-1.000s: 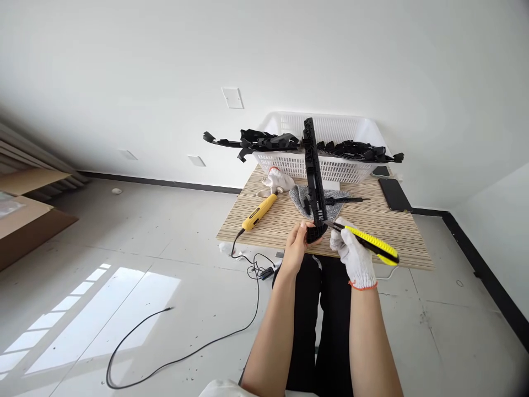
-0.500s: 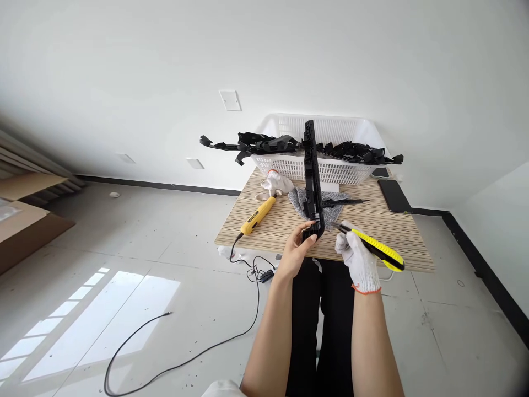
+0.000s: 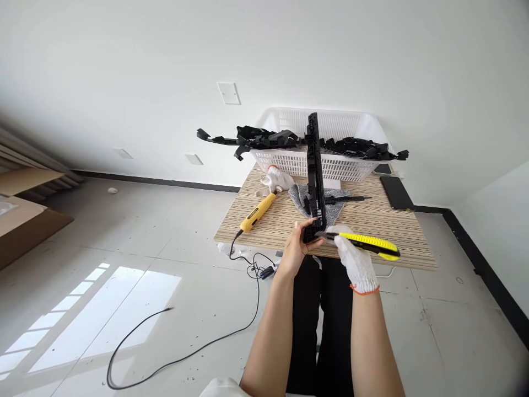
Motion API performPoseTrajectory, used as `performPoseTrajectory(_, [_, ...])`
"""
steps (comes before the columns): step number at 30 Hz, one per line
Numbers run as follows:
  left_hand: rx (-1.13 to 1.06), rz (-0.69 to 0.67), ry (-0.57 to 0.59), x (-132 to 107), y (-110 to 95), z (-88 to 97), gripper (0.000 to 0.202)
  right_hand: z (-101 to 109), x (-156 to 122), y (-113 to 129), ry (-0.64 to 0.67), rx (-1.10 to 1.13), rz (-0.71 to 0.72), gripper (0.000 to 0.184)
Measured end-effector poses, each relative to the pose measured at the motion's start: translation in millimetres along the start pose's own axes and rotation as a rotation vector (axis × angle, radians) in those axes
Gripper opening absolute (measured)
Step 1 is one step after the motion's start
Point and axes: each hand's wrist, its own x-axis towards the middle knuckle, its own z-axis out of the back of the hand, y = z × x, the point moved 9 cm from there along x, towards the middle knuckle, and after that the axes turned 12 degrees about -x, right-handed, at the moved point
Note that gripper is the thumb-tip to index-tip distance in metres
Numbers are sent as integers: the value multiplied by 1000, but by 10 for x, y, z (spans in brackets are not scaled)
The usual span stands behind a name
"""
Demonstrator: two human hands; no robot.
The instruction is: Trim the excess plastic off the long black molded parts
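My bare left hand grips the near end of a long black plastic strip, which stands nearly upright over the wooden table. My right hand, in a white knit glove, is closed round a yellow utility knife. The knife's blade tip touches the strip's near end, just beside my left fingers.
A white basket at the table's far edge holds several long black plastic parts that stick out both sides. A yellow corded tool, a white glove, a grey cloth, a thin black tool and a phone lie on the table. Cables trail over the floor.
My right hand swung the knife back in from the right, so its blade now meets the strip's near end. The strip stands slightly more upright.
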Motion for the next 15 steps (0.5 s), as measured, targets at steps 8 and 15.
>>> performPoseTrajectory(8, [-26, 8, 20, 12, 9, -2, 60, -143, -35, 59, 131, -66, 22, 58])
performPoseTrajectory(15, [-13, 12, 25, 7, 3, -11, 61, -211, -13, 89, 195, -108, 98, 40])
